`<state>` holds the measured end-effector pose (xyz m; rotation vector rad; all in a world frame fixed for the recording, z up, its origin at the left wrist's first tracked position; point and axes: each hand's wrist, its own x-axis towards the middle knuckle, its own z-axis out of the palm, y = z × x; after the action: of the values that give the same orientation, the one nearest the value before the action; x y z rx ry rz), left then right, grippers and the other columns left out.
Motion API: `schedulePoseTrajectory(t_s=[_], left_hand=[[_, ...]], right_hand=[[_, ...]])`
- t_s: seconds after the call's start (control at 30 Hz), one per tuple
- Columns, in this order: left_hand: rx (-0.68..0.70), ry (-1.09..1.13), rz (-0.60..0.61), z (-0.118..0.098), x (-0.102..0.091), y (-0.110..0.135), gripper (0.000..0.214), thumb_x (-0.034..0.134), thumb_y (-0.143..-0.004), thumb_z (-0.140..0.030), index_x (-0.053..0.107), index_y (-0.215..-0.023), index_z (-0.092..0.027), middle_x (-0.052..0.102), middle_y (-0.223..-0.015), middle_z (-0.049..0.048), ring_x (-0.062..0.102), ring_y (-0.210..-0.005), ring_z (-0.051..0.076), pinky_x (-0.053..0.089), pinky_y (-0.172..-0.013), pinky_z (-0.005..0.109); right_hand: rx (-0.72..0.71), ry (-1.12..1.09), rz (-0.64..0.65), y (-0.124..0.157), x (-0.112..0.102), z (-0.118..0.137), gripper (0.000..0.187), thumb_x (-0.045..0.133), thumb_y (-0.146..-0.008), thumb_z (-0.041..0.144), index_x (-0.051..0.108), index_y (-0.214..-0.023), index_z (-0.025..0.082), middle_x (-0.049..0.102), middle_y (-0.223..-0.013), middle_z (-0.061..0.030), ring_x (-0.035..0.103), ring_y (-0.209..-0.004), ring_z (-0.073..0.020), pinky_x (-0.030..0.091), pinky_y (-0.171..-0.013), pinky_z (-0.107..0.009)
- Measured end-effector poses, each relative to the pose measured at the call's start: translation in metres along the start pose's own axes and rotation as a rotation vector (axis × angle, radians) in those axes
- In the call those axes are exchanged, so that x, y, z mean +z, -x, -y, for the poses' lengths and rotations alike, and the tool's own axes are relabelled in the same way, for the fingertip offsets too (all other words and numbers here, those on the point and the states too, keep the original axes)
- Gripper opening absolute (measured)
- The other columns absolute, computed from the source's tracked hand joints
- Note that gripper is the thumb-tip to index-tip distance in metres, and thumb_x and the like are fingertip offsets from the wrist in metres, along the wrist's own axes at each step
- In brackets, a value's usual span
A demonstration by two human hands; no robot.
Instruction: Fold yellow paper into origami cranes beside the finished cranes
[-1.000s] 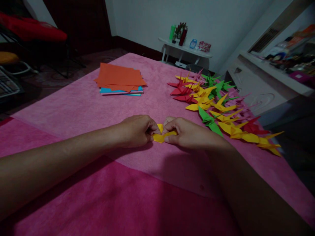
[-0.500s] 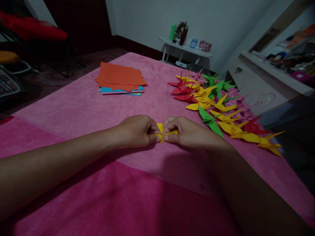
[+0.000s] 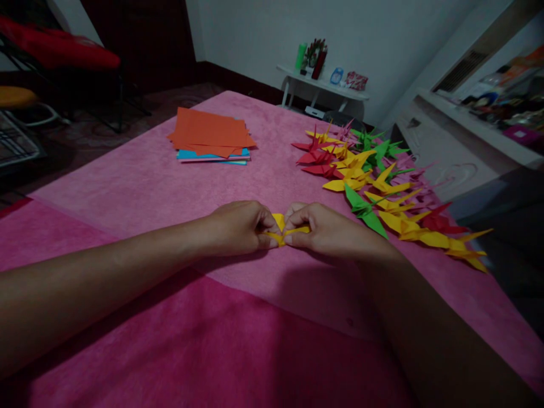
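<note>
A small folded piece of yellow paper point(image 3: 280, 228) lies between my two hands, low over the pink cloth point(image 3: 140, 187). My left hand point(image 3: 238, 228) pinches its left end with curled fingers. My right hand point(image 3: 325, 231) pinches its right end, thumb and fingertips pressed together on the paper. Most of the fold is hidden by my fingers. Both forearms reach in from the bottom of the view.
A stack of orange and blue paper sheets point(image 3: 211, 135) lies at the far left of the cloth. Several folded paper cranes point(image 3: 374, 181) in yellow, red, green and pink spread along the right. A small white table point(image 3: 323, 86) with bottles stands by the wall.
My fingers have drawn closer together on the yellow paper, which now looks narrower and more pressed. The view has shifted slightly; the hands stay in the same spot.
</note>
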<state>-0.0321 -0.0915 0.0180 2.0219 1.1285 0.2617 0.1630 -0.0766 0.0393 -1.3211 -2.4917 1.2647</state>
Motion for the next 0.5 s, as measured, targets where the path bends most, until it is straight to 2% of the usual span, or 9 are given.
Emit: schedulePoseTrajectory(t_s=[0.23, 0.5], left_hand=[[-0.052, -0.110, -0.048, -0.006, 0.001, 0.002, 0.021, 0.057, -0.079, -0.035, 0.072, -0.080, -0.021, 0.067, -0.071, 0.0015, 0.058, -0.068, 0.014, 0.039, -0.064, 0.025], [-0.114, -0.226, -0.102, -0.011, 0.004, 0.000, 0.024, 0.054, -0.079, -0.037, 0.074, -0.085, -0.023, 0.070, -0.076, 0.0023, 0.059, -0.067, 0.016, 0.036, -0.061, 0.027]], right_hand=[[0.029, -0.025, -0.033, 0.001, 0.000, 0.001, 0.009, 0.058, -0.073, 0.018, 0.060, -0.064, 0.017, 0.057, -0.068, -0.0007, 0.055, -0.070, -0.0138, 0.040, -0.060, -0.024], [0.048, 0.009, -0.092, -0.002, 0.004, -0.003, 0.013, 0.060, -0.070, 0.019, 0.059, -0.058, 0.016, 0.055, -0.062, -0.0002, 0.051, -0.063, -0.0117, 0.035, -0.054, -0.022]])
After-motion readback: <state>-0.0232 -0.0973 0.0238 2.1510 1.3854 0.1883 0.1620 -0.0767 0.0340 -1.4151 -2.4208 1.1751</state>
